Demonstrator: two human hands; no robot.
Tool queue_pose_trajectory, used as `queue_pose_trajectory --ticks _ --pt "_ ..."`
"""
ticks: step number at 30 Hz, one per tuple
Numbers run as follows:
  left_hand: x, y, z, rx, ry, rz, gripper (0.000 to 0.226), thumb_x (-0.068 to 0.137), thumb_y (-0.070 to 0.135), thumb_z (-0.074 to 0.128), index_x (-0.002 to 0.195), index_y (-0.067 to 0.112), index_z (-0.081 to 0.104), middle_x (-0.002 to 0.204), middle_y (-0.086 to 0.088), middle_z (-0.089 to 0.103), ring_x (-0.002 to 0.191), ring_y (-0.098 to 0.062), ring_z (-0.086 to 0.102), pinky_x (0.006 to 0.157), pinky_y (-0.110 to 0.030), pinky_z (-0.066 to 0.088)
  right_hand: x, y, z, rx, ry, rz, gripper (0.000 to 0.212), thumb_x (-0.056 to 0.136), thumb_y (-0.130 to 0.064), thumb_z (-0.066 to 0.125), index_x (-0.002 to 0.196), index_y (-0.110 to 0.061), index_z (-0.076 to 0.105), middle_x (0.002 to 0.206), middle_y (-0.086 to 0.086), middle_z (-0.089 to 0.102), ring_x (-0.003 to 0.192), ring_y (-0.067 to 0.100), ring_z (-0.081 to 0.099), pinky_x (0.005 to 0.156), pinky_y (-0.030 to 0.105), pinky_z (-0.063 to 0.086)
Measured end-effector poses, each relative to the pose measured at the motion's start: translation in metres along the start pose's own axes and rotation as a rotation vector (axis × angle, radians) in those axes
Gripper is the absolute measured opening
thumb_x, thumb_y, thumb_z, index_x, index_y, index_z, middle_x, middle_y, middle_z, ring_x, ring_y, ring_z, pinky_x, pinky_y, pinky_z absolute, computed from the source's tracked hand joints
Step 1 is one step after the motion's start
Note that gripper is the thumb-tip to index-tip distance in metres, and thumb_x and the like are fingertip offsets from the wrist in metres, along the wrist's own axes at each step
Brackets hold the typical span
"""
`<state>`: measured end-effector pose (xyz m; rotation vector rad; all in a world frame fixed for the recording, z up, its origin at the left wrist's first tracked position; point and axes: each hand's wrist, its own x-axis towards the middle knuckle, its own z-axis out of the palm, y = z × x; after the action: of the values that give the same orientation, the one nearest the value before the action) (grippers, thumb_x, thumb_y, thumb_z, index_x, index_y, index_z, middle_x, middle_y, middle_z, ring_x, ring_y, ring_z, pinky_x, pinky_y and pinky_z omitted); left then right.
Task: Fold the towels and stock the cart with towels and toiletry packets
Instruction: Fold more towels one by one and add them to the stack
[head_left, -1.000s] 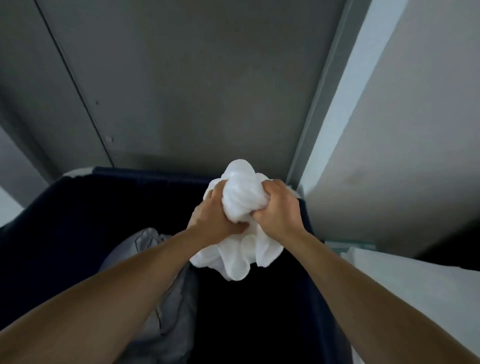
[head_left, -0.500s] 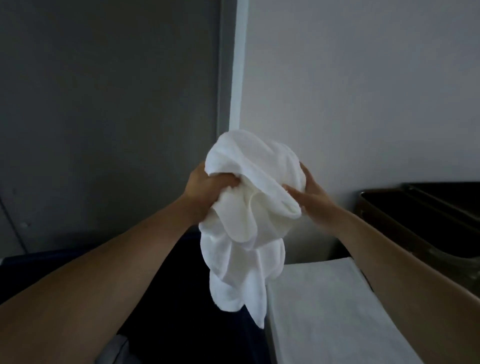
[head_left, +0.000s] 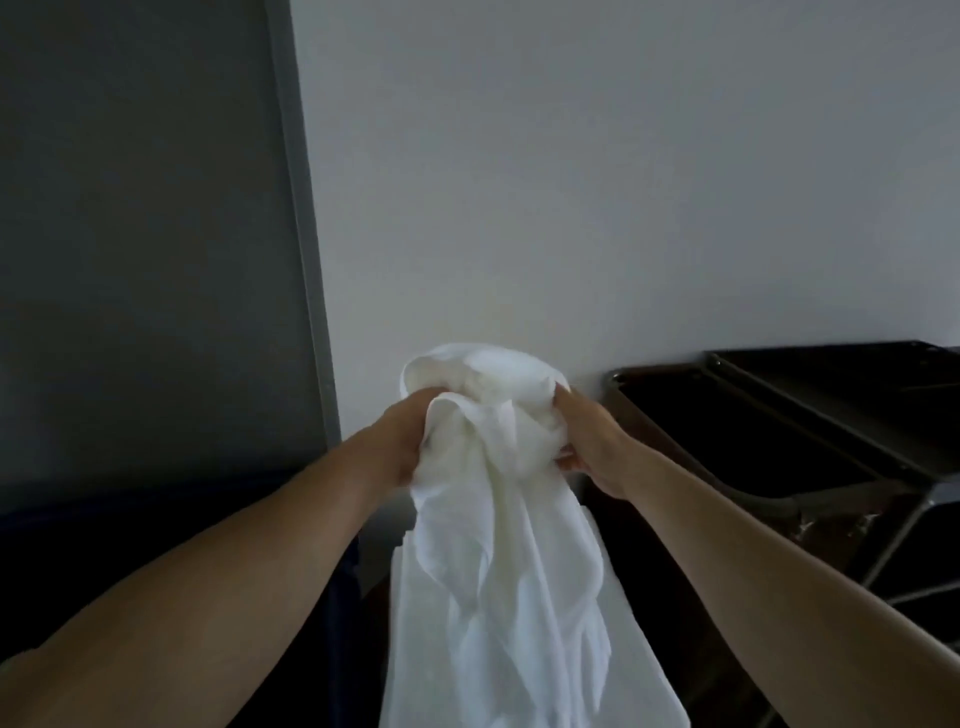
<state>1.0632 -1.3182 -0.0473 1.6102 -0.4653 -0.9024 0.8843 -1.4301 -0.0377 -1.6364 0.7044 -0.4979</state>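
Obs., head view, single moment.

- Crumpled white cloth towel (head_left: 488, 519): held in the air in front of the person, at centre frame. The top is bunched into a rounded wad between both hands. The rest hangs straight down in loose folds and runs out of the bottom edge. It is unfolded and is not on the cart.
- Left hand (head_left: 400, 441): on the upper left side of the wad. The fingers are curled and clamped on the cloth, with the tips buried in the folds. The forearm enters from the lower left.
- Right hand (head_left: 587, 447): on the right side of the wad, level with the left. The thumb lies on the upper edge and the fingers (head_left: 566, 461) are wrapped round the cloth from below, closed on it. The forearm enters from the lower right.
- Dark metal cart with shallow tray shelves (head_left: 753, 415): right of the towel, against the wall and just beyond the right hand. Two tray edges show, one stepped behind the other. What the trays hold cannot be made out, as the interior is too dark.
- Plain white wall (head_left: 571, 182): fills the upper centre and right.
- Dark grey flat panel (head_left: 145, 234): fills the upper left, bordered by a lighter grey vertical frame strip (head_left: 304, 234).
- Dark blue bin (head_left: 104, 545): lower left, under the left forearm. The light is dim and the contents are not visible.
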Motion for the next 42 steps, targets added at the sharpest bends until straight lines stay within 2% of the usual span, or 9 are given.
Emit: queue_pose_trajectory --ticks 5,8,16,18,21,25,31,37,42 --pt "0.01 -0.123 0.023 -0.144 0.086 -0.362 0.029 0.094 0.029 0.056 0.109 0.006 0.065 0.104 -0.017 0.068 0.093 -0.036 0.067 0.078 -0.048 0.058 0.02 0.098 -0.022 -0.417 -0.226 0.161 0.05 0.088 -0.063 0.06 0.127 -0.032 0.057 0.117 -0.002 0.065 0.086 0.01 0.063 0.061 0.025 0.049" --pt "0.006 -0.174 0.026 -0.045 0.14 -0.49 0.028 0.091 0.021 0.061 0.115 0.007 0.057 0.114 -0.017 0.059 0.101 -0.039 0.062 0.067 -0.049 0.059 0.012 0.156 -0.022 -0.567 -0.37 0.277 0.091 0.08 -0.064 0.07 0.153 -0.027 0.031 0.15 0.002 0.044 0.125 0.02 0.052 0.093 0.03 0.046" --pt "0.002 -0.201 0.021 0.813 -0.173 -0.404 0.057 0.074 0.054 0.068 0.116 0.022 0.05 0.107 0.001 0.061 0.091 -0.021 0.064 0.074 -0.036 0.059 -0.039 0.249 0.001 -1.101 -0.425 0.19 0.127 0.057 -0.068 0.079 0.153 -0.038 0.002 0.153 -0.008 0.013 0.14 0.025 0.026 0.108 0.046 0.039" --pt "0.001 -0.198 0.018 1.142 -0.119 -0.279 0.076 0.072 0.063 0.066 0.13 0.02 0.043 0.11 0.004 0.058 0.095 -0.019 0.062 0.075 -0.034 0.054 -0.044 0.256 0.007 -1.165 -0.34 0.189 0.112 0.068 -0.05 0.08 0.15 -0.038 0.006 0.144 -0.002 0.021 0.129 0.027 0.038 0.092 0.039 0.047" --pt "-0.005 -0.191 0.014 1.49 -0.008 0.268 0.08 0.078 0.057 0.061 0.143 0.021 0.031 0.131 0.001 0.046 0.116 -0.022 0.051 0.088 -0.035 0.047 -0.031 0.244 -0.001 -1.106 -0.217 0.176 0.053 0.086 -0.025 0.063 0.136 -0.024 0.044 0.126 0.003 0.054 0.105 0.026 0.06 0.078 0.033 0.052" --pt "-0.022 -0.185 0.021 1.535 -0.513 0.869 0.076 0.078 0.044 0.067 0.144 0.025 0.035 0.148 0.001 0.035 0.135 -0.018 0.031 0.111 -0.034 0.029 -0.009 0.198 -0.03 -0.886 -0.016 0.131 0.022 0.09 -0.029 0.064 0.111 -0.024 0.064 0.091 -0.006 0.062 0.08 0.014 0.061 0.062 0.025 0.047" --pt "-0.02 -0.218 0.04 1.932 -0.557 0.891 0.05 0.093 0.028 0.061 0.14 0.02 0.045 0.161 -0.008 0.013 0.149 -0.03 0.007 0.12 -0.045 0.013 -0.026 0.177 -0.035 -0.725 -0.117 0.019 0.022 0.089 -0.034 0.069 0.105 -0.039 0.054 0.092 -0.012 0.059 0.075 0.006 0.062 0.053 0.013 0.043" --pt "-0.018 -0.193 0.05 1.354 -0.334 0.533 0.027 0.099 0.021 0.047 0.109 0.017 0.071 0.117 -0.002 0.066 0.103 -0.021 0.061 0.093 -0.033 0.048 -0.046 0.196 -0.027 -0.832 -0.225 0.015 0.012 0.091 -0.026 0.063 0.097 -0.035 0.058 0.089 -0.011 0.063 0.076 0.006 0.061 0.065 0.024 0.053" --pt "-0.015 -0.122 0.048 0.812 -0.032 0.392 0.038 0.102 0.022 0.048 0.076 -0.003 0.058 0.069 -0.006 0.052 0.064 -0.017 0.046 0.063 -0.033 0.037 -0.047 0.181 -0.021 -0.531 -0.039 -0.061 0.003 0.097 -0.041 0.057 0.096 -0.044 0.058 0.079 -0.016 0.068 0.065 0.002 0.063 0.056 0.023 0.051"
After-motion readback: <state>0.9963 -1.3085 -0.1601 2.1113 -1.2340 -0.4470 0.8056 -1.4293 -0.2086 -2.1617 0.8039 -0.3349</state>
